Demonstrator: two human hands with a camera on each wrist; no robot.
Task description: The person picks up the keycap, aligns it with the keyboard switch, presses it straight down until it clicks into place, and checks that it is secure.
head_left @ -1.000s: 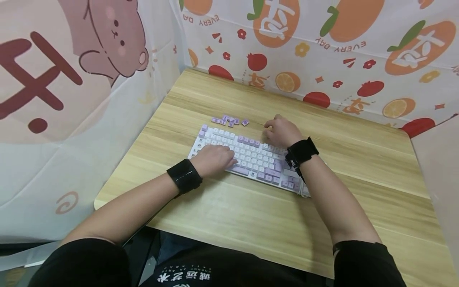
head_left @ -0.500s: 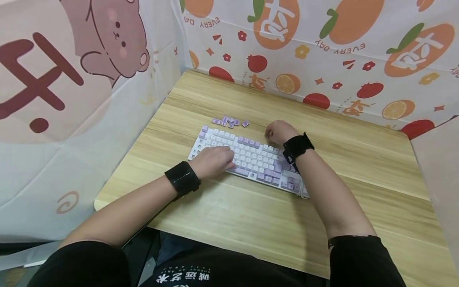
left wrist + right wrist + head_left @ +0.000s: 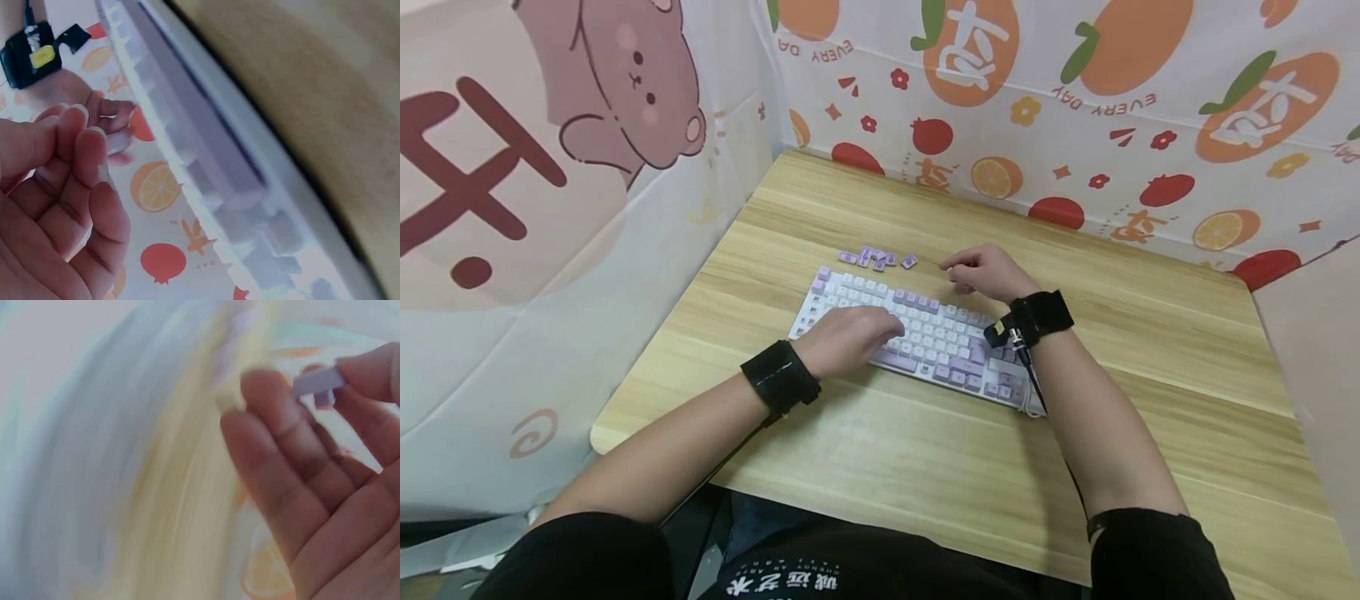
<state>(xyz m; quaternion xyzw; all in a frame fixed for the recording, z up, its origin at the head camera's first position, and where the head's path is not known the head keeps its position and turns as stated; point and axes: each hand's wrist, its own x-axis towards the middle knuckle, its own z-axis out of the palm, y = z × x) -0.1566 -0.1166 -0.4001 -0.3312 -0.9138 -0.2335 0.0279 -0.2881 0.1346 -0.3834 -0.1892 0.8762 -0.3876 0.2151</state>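
Note:
A white and lavender keyboard (image 3: 940,342) lies on the wooden table. My left hand (image 3: 852,335) hovers over its left-middle keys, fingers loosely curled; the left wrist view shows these fingers (image 3: 90,156) beside the keyboard's front edge, with nothing seen in them. Behind the keyboard's back edge, my right hand (image 3: 992,273) is raised above the table. Its thumb and a finger pinch a small pale lavender keycap (image 3: 319,382) with a stub on its underside, as the right wrist view shows.
Several loose purple keycaps (image 3: 867,257) lie behind the keyboard's back left, one of them (image 3: 909,261) a little apart. A white cable (image 3: 1032,403) is bundled at the keyboard's right front corner. Printed cloth (image 3: 1030,108) hangs along the table's back and left sides.
My right hand turned inward and down, then swung back out with its fingers extended. The left hand has lifted slightly off the keys. The keyboard and loose keycaps stay put.

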